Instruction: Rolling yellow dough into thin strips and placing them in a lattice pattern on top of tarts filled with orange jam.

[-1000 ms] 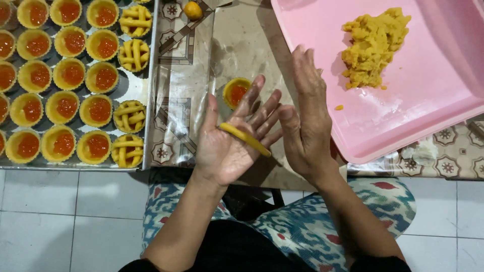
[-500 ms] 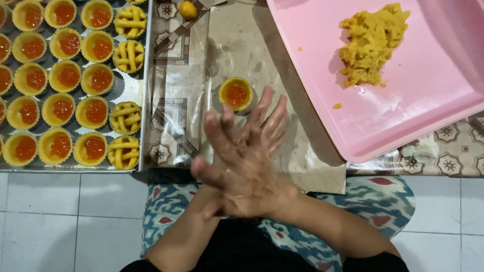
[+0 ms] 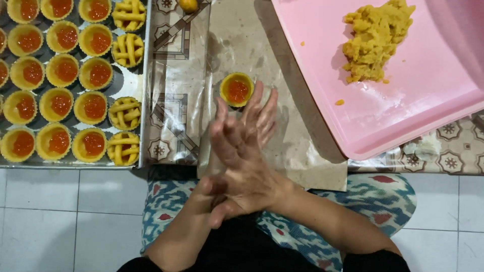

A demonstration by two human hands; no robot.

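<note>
I am looking down at both hands pressed flat together, palm against palm, over the plastic sheet (image 3: 297,126) that is lying on the worktop. The right hand (image 3: 247,166) is lying on top with its fingers stretched toward the far side, and the left hand (image 3: 214,194) is sitting underneath it, mostly hidden and blurred. I cannot tell whether anything is lying between the palms; neither hand is clenching or gripping anything that I can see.

Just beyond the fingertips, a single filled tart (image 3: 237,89) is sitting on the sheet, its orange jam centre uncovered, close to the fingers but apart from them. To the left, a metal baking tray (image 3: 128,83) is holding rows of jam-filled tarts, and the column nearest me on its right side is carrying lattice-topped tarts (image 3: 124,113). To the right, a pink tray (image 3: 403,116) is resting partly over the sheet with a lump of yellow dough (image 3: 375,38) lying on it. A small orange ball (image 3: 188,5) is sitting at the far edge.
</note>
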